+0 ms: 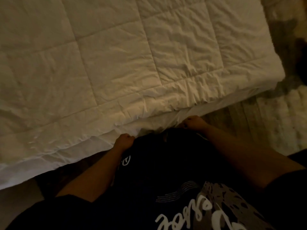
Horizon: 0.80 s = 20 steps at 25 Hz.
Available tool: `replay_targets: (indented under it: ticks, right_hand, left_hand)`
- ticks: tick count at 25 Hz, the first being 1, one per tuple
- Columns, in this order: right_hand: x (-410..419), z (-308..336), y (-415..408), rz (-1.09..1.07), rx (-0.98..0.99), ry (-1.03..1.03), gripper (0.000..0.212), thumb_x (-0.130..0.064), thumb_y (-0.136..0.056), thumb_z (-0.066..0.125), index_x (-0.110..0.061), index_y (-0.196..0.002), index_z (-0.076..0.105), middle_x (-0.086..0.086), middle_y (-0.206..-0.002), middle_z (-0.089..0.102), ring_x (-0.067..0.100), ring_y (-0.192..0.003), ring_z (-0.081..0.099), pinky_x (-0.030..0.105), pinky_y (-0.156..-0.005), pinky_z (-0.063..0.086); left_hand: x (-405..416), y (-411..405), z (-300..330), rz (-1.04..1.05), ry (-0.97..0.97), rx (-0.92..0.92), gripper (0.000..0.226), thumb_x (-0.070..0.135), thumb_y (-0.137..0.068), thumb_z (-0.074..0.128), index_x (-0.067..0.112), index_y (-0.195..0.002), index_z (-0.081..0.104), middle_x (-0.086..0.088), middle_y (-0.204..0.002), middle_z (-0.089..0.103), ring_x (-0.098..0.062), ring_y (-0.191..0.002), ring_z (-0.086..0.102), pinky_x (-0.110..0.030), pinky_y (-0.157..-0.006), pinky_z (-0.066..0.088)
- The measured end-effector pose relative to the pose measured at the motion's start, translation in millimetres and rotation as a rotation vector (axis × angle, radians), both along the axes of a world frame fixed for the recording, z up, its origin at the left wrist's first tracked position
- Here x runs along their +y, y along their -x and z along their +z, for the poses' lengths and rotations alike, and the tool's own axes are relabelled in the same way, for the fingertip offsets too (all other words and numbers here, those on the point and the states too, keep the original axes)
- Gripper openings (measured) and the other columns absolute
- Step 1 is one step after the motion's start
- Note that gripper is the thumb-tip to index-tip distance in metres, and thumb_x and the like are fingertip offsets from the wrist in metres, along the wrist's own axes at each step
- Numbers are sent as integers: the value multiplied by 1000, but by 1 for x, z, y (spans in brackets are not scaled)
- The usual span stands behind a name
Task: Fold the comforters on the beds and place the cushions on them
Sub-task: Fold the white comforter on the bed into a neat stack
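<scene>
A white quilted comforter point(126, 60) lies spread over the bed and fills most of the view; its near edge hangs over the bed's side just in front of my body. My left hand point(125, 139) grips that near edge with curled fingers. My right hand point(193, 122) grips the same edge further right, where the fabric bunches into a small fold. No cushion is in view. The light is dim.
Wood floor point(232, 113) shows below the bed's right corner. A pale shaggy rug point(282, 120) lies at the right. A dark shape point(300, 52) sits on the floor at the far right edge. My dark printed shirt fills the bottom of the view.
</scene>
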State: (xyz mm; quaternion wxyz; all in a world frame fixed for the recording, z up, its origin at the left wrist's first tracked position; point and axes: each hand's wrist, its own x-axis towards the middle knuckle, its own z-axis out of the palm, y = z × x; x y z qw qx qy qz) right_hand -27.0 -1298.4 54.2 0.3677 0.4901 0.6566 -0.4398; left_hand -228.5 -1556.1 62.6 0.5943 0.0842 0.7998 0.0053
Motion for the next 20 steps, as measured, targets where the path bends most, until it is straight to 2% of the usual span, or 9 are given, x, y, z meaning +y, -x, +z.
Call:
replay_targets:
  ticks: [2,4,8,10,13,15,17,20]
  right_hand:
    - [12,-13,-2,-211,23,-8,33,-28,-92,55,-1,-103,70,18,-115,67,30,-103,64,40,-93,50]
    - [25,-24,-10,-357,39,-24,29,-26,-90,56,-2,-98,70,16,-105,69,31,-99,65,43,-90,52]
    - [72,-62,-38,-650,70,-19,14,-28,-83,61,-16,-87,66,14,-100,65,29,-88,63,38,-80,52]
    - [104,-76,-57,-842,72,-14,11,-29,-81,58,-18,-82,63,14,-98,63,26,-80,60,39,-77,52]
    - [162,-77,-85,-991,102,-20,14,-23,-89,53,-16,-100,58,9,-100,59,24,-88,57,42,-85,52]
    - [202,-83,-107,-1120,137,-13,32,-20,-90,53,-11,-120,54,9,-104,57,25,-89,57,42,-81,52]
    - [240,-93,-129,-1289,184,-26,51,-19,-88,57,-12,-136,42,10,-113,55,28,-95,59,45,-85,53]
    - [304,-110,-163,-1622,306,-127,68,-17,-85,68,-15,-142,30,14,-133,50,33,-115,57,52,-96,51]
  left_hand:
    - [19,4,-10,-15,0,64,32,23,-97,49,-3,-108,64,-22,-118,64,-35,-112,59,-36,-95,45]
    - [41,3,-18,-79,-17,82,33,26,-96,51,-2,-109,62,-21,-118,64,-34,-110,60,-34,-92,45]
    - [109,-10,-34,-265,-91,133,33,28,-95,52,0,-111,58,-19,-116,60,-32,-106,58,-29,-81,40]
    - [162,-24,-45,-378,-122,147,34,31,-95,52,3,-113,57,-18,-118,58,-32,-107,56,-29,-81,40]
    - [255,-59,-63,-469,-193,176,35,33,-95,52,5,-117,56,-17,-122,55,-31,-110,55,-32,-89,43]
    - [314,-90,-73,-576,-280,212,39,34,-94,52,7,-122,53,-16,-125,52,-31,-112,53,-37,-92,45]
    - [366,-123,-84,-761,-360,317,48,37,-92,52,8,-130,46,-15,-128,48,-32,-113,51,-42,-89,47]
    - [437,-174,-101,-945,-409,501,74,54,-86,52,10,-142,33,-16,-139,41,-34,-119,47,-47,-88,48]
